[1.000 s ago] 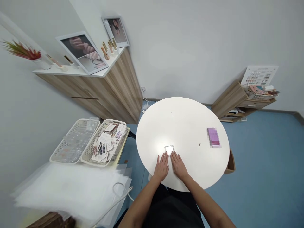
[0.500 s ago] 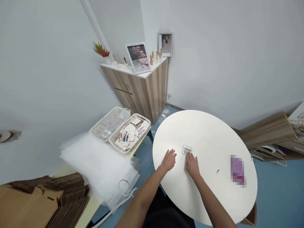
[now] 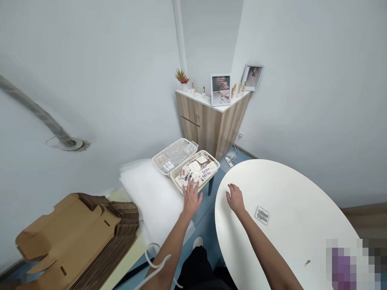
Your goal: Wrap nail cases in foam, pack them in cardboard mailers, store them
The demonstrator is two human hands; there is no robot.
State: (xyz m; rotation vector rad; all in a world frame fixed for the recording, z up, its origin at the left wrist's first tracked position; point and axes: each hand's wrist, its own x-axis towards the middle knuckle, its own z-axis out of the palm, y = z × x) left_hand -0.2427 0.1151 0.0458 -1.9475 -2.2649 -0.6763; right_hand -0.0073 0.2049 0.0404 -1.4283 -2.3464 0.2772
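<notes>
My left hand is stretched out with fingers spread, over the near edge of a cream basket that holds several small nail cards. It holds nothing. My right hand rests open and flat on the left part of the round white table. A small clear case of nail tips lies on the table just right of my right hand, untouched.
A second cream basket with clear packets stands behind the first. White foam sheets lie left of the baskets, and flat cardboard boxes are stacked at the near left. A wooden cabinet with framed pictures fills the corner.
My view has swung left. My left hand left the table and reached out to the basket of cards. My right hand let go of the clear case and slid left.
</notes>
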